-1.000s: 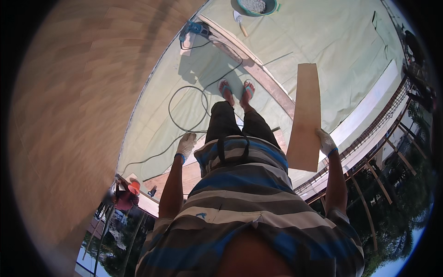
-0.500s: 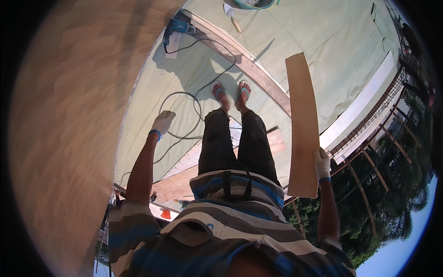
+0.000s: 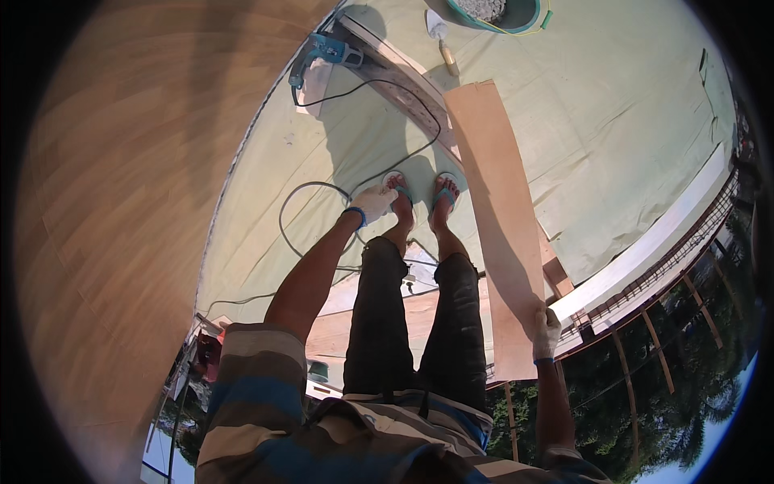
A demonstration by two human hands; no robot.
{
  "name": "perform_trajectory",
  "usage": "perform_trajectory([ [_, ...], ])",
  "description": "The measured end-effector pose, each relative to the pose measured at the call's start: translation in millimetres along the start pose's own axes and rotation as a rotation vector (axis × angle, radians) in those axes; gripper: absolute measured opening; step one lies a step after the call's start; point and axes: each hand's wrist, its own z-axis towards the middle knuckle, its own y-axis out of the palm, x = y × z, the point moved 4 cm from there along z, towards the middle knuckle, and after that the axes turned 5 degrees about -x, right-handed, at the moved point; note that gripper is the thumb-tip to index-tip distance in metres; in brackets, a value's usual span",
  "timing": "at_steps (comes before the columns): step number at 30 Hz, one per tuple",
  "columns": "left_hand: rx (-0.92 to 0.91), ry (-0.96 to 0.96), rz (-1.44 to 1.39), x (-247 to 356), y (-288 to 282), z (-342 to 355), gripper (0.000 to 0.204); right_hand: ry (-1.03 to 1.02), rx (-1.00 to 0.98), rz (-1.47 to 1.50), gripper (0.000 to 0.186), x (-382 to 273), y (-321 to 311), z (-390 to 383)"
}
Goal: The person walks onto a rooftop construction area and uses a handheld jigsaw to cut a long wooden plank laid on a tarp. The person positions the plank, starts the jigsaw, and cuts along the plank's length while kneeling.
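Note:
A long, thin plywood strip (image 3: 498,194) stretches away from me on the right side of my legs. My right hand (image 3: 547,332), in a pale work glove, grips it by the right edge near its close end. The strip's far end reaches over the boards on the ground, and a shadow falls along its nearer part. My left hand (image 3: 374,203), also gloved, is in front of my shins with its fingers curled closed. What it holds, if anything, I cannot make out. A black power cord (image 3: 292,194) loops on the sheet near that hand.
A blue corded power tool (image 3: 326,50) rests on a wood piece beside a curved brown wall (image 3: 121,210). Beyond the strip are a trowel (image 3: 449,60) and a green bucket (image 3: 528,22) of grey material. A pale board (image 3: 645,250) lines the right edge, above trees.
My left hand has moved right, from beside the cord loop to in front of my shins. The strip's far end has swung left, and my right hand still holds it.

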Motion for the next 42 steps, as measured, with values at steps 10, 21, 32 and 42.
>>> perform_trajectory([
  [10, 0.148, -0.040, 0.376, -2.7, 73.5, 192.4, 0.061, -0.035, 0.052, 0.142, 0.051, 77.4, 23.4, 126.1],
  [21, 0.315, -0.149, 0.469, 11.1, 37.1, 285.9, 0.058, 0.045, 0.295, 0.494, 0.044, 127.7, 69.8, 314.6],
  [32, 0.251, -0.041, 0.798, -1.7, 23.5, 358.4, 0.063, -0.103, 0.701, -0.533, 0.051, 91.8, 103.3, 545.3],
  [42, 0.365, -0.090, 0.908, -36.2, 28.4, 322.5, 0.043, -1.209, 0.569, -0.580, 0.052, -229.7, 278.0, 599.4],
])
